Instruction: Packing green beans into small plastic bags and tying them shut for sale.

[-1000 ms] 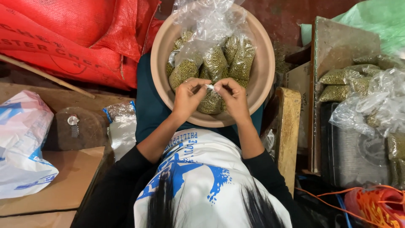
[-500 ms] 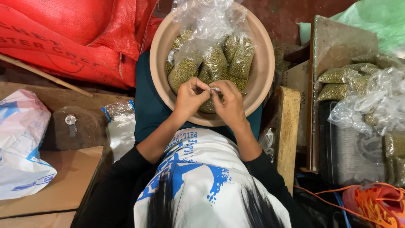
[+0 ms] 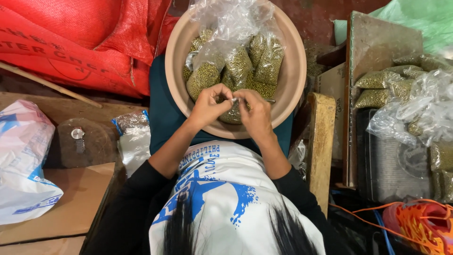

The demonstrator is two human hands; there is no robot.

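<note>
A wide beige bowl (image 3: 292, 80) rests on my lap and holds several small clear plastic bags of green beans (image 3: 238, 61). My left hand (image 3: 207, 106) and my right hand (image 3: 257, 115) meet over the bowl's near side. Both pinch the twisted top of one small bean bag (image 3: 232, 114), which hangs just below my fingertips. My fingers hide most of that bag. Loose empty plastic (image 3: 226, 19) sticks up from the far side of the bowl.
A red mesh sack (image 3: 80, 42) lies at upper left, with a white and blue plastic bag (image 3: 23, 165) on cardboard at left. More filled bean bags (image 3: 387, 85) and clear plastic (image 3: 415, 113) are piled at right. A wooden post (image 3: 321, 141) stands beside my right arm.
My hands have drawn a little closer together and shifted slightly over the bag's top, fingers working its neck. The bowl and the other bags have not moved.
</note>
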